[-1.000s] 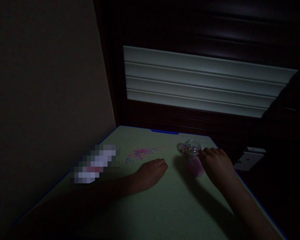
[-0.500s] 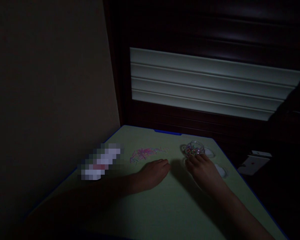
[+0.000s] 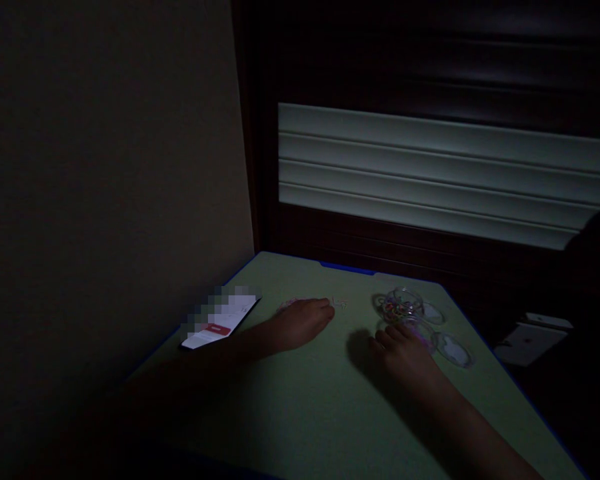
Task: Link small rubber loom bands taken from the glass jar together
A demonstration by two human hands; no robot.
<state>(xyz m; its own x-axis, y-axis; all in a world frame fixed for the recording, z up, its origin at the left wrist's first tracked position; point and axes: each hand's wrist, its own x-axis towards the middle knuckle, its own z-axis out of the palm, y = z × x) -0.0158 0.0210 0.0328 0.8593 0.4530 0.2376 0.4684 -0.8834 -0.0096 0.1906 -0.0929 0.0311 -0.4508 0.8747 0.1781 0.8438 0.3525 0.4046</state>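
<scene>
On the green table, my left hand (image 3: 303, 323) is closed, fingers curled down over a pile of small pink pieces (image 3: 286, 305). It covers most of the pile, and what its fingertips hold, if anything, is hidden. A few thin pale pieces (image 3: 339, 303) lie just beyond those fingertips. My right hand (image 3: 403, 353) is closed too, its fingers bent and together, in front of a clear round container with pinkish contents (image 3: 420, 331). Anything in those fingers is out of sight. Behind that stands a clear jar of multicoloured small loops (image 3: 399, 307).
Two clear round lids (image 3: 455, 350) lie right of the containers. A phone (image 3: 223, 323) with a lit screen, partly pixelated, rests at the table's left edge. A white box (image 3: 535, 340) is beyond the right edge. A wall (image 3: 130, 167) and dark slatted panel (image 3: 430, 160) border the table.
My left hand has moved forward over the pink pile, which showed openly before. My right hand has drawn back from the jar, uncovering the nearer container. The view has shifted slightly left.
</scene>
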